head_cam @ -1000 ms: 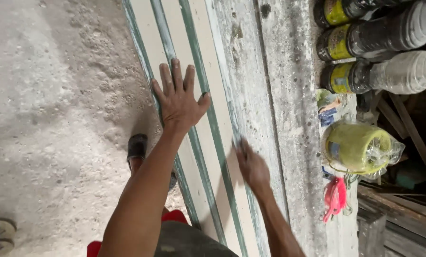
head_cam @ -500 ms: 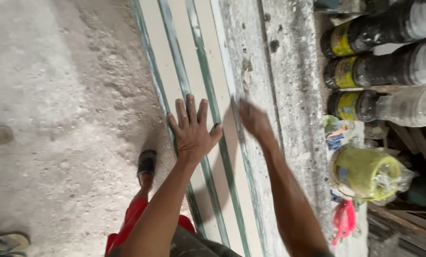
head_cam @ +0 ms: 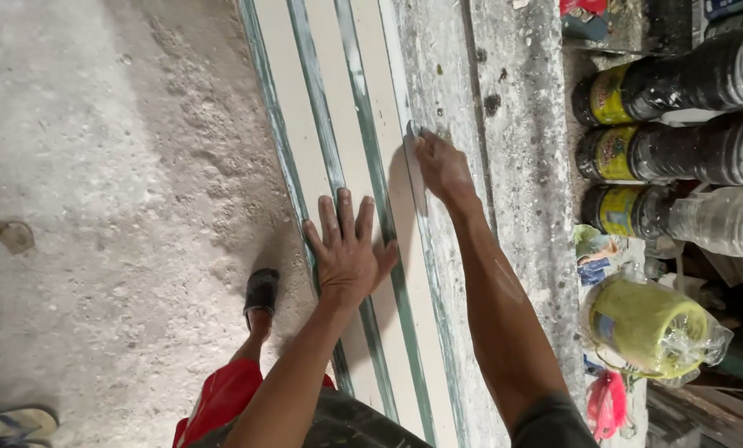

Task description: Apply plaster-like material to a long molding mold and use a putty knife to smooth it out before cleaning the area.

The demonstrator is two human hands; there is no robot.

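Several long pale boards (head_cam: 317, 108) with green edges lie stacked side by side, running away from me. My left hand (head_cam: 348, 251) presses flat on them, fingers spread, holding nothing. My right hand (head_cam: 443, 166) is farther along, at the right edge of the stack next to a dusty grey plank (head_cam: 438, 75). It grips a thin flat grey tool (head_cam: 415, 170) held against the board edge; I cannot make out what kind of tool it is.
Dark bottles with yellow labels (head_cam: 678, 87) lie on their sides at the right. Below them are a yellow roll in a clear bag (head_cam: 649, 328) and a pink item (head_cam: 608, 402). My sandalled foot (head_cam: 262, 292) stands on the dusty concrete floor (head_cam: 97, 207). Another sandal (head_cam: 10, 421) shows at bottom left.
My right hand has slid away from me along the board edge. My left hand has drawn back toward me, still flat on the boards.
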